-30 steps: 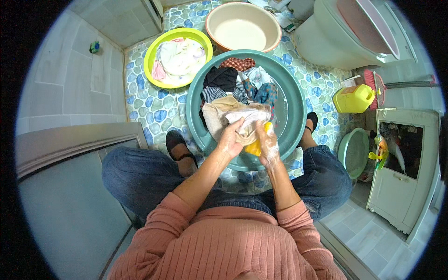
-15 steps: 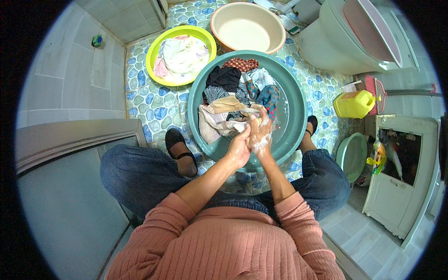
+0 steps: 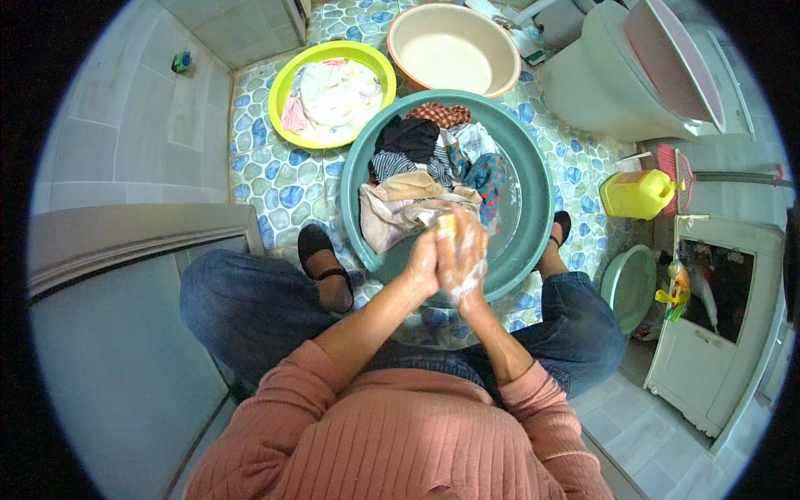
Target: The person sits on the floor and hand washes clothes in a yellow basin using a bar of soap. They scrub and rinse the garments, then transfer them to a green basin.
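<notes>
Both of my hands meet over the near side of a large teal basin (image 3: 536, 237). My right hand (image 3: 463, 257), streaked with white suds, is closed around a small yellow bar of soap (image 3: 447, 224). Pressed against it, my left hand (image 3: 422, 260) is closed too; its fingers are largely hidden, and what they hold cannot be made out. Just beyond my fingertips lies a wet beige and whitish cloth (image 3: 387, 212). Behind that cloth are a black garment (image 3: 407, 138), a striped one (image 3: 388, 166), a red checked one (image 3: 437, 114) and a blue patterned one (image 3: 486, 178), in shallow water.
A yellow-green basin (image 3: 278, 107) with pale laundry stands far left, beside a cream basin (image 3: 450, 50). At right are a yellow jug (image 3: 637, 194), a red broom (image 3: 679, 171), a green basin (image 3: 629, 287) and a white cabinet (image 3: 708, 354). My feet flank the teal basin.
My hands have drawn slightly nearer to me, away from the beige cloth, which now lies flatter. The yellow soap shows more plainly in my right hand. The whole view has shifted a little.
</notes>
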A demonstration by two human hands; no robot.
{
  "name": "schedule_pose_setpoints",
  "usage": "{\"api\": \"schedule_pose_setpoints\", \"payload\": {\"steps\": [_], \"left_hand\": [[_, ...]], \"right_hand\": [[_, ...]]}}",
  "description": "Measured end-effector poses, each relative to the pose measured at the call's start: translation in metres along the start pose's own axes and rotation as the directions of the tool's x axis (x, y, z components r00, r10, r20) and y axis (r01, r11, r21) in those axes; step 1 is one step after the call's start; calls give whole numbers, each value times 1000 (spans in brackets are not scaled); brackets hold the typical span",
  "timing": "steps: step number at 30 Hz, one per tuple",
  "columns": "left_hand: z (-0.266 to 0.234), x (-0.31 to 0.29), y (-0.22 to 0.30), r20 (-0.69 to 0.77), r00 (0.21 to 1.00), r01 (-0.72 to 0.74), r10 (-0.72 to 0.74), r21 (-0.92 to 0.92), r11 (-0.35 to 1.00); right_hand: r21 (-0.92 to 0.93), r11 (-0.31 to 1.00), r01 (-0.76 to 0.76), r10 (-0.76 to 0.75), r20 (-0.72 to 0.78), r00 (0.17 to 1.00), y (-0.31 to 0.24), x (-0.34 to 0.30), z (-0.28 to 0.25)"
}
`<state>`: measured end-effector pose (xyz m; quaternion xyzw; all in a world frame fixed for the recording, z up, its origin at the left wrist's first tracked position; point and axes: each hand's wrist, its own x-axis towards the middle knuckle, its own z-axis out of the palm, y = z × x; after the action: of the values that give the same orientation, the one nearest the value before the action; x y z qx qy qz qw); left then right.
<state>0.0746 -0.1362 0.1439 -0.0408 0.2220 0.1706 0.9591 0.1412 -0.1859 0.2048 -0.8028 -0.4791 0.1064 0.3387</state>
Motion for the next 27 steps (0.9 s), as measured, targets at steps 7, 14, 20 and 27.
{"api": "schedule_pose_setpoints", "payload": {"steps": [7,14,20,27], "left_hand": [[25,-5,-17,-124,990,-61,67,54,997],[-11,-10,-8,153,988,45,-24,-136,990],[11,-9,-24,-145,982,-98,118,138,986],[28,-17,-8,-243,970,4,-13,-37,999]], "right_hand": [[219,944,-248,248,30,968,41,24,5],[-15,999,41,-41,32,999,14,-22,13],[287,916,-280,293,1,956,61,-5,31],[9,993,-116,115,53,992,6,-22,14]]}}
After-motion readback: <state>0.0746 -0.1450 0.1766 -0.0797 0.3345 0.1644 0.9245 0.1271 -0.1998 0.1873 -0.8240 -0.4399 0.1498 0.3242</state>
